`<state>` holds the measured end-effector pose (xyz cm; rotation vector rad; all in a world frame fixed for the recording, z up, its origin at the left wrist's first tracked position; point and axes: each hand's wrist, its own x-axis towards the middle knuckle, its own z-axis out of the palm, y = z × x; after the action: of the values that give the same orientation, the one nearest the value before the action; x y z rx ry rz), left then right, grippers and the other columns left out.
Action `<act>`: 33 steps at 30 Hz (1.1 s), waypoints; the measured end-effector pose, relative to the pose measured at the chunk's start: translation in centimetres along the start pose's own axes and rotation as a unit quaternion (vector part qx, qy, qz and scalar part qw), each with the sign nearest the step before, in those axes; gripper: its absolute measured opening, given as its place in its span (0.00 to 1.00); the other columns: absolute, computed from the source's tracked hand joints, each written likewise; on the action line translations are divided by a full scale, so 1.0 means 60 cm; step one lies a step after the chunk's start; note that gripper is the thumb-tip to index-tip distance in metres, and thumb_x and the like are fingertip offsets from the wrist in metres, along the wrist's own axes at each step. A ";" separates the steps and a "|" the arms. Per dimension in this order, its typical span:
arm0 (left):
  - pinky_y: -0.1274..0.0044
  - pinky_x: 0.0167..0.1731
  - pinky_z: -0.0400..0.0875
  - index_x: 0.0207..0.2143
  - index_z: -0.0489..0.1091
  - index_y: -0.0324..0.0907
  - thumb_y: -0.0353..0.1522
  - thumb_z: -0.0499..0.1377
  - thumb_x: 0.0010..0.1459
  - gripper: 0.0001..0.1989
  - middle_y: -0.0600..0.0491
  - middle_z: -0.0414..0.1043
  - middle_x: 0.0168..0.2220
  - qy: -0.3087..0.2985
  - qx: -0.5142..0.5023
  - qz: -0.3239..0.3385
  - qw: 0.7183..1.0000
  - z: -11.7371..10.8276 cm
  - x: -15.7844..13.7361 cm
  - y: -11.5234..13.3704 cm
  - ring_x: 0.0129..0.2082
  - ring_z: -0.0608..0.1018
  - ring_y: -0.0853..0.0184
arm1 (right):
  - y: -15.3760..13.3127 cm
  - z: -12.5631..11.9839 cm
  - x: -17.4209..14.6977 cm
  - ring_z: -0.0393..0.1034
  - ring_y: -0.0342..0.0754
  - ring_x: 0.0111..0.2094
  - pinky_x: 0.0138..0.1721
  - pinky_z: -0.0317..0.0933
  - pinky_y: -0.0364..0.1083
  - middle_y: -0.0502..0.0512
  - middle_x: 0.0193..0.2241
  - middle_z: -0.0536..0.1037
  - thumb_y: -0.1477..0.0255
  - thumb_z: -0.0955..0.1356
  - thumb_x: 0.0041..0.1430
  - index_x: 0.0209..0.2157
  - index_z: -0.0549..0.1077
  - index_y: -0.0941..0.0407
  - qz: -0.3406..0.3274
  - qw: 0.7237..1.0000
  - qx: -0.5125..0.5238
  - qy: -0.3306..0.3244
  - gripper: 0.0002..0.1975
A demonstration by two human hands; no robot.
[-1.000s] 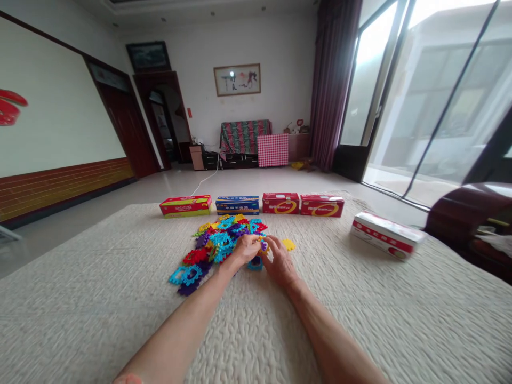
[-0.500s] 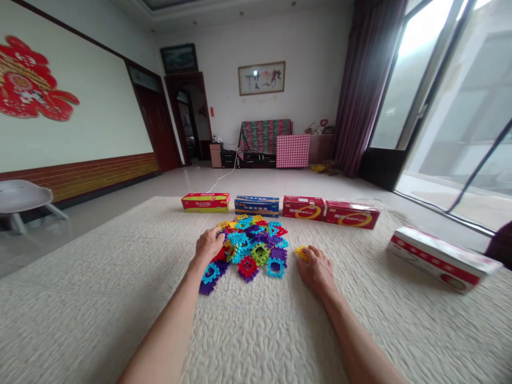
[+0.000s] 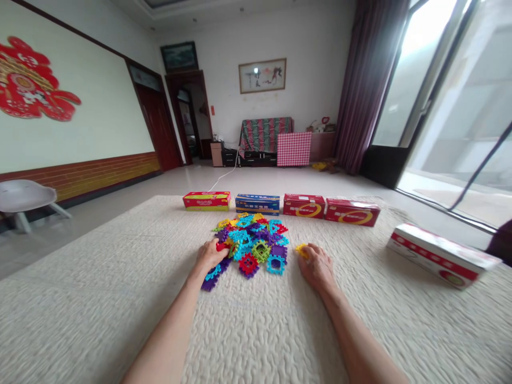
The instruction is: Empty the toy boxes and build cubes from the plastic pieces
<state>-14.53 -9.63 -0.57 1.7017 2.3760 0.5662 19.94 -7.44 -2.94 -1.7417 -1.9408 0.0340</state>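
Note:
A heap of notched plastic building tiles in blue, purple, red, green and yellow lies on the pale quilted mat. My left hand is at the heap's left side, its fingers closed on a red building tile. Just below it, a purple tile lies under a blue one. Right of the heap, my right hand rests low over the mat, fingers curled round a yellow building tile. Most of that tile is hidden by the fingers.
Behind the heap stand a red-and-yellow box, a blue box and two dark red boxes. A white-and-red box sits at the right. A white chair is off the mat at the left.
My left hand has shifted slightly down and toward the near side of the heap, and the red tile now shows at its fingertips. My right hand has stayed with the yellow tile.

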 end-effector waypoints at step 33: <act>0.70 0.56 0.63 0.59 0.62 0.37 0.37 0.63 0.49 0.34 0.39 0.66 0.58 0.053 -0.084 0.087 0.991 -0.054 -0.038 0.020 0.58 0.69 0.56 | -0.005 -0.002 0.000 0.64 0.55 0.53 0.49 0.54 0.53 0.59 0.53 0.71 0.68 0.63 0.61 0.45 0.74 0.56 -0.001 1.000 -0.014 0.007 0.14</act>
<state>-13.86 -12.10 2.69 1.8569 2.1873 0.8776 19.70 -7.53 -2.73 -1.7525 -1.9420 -0.0061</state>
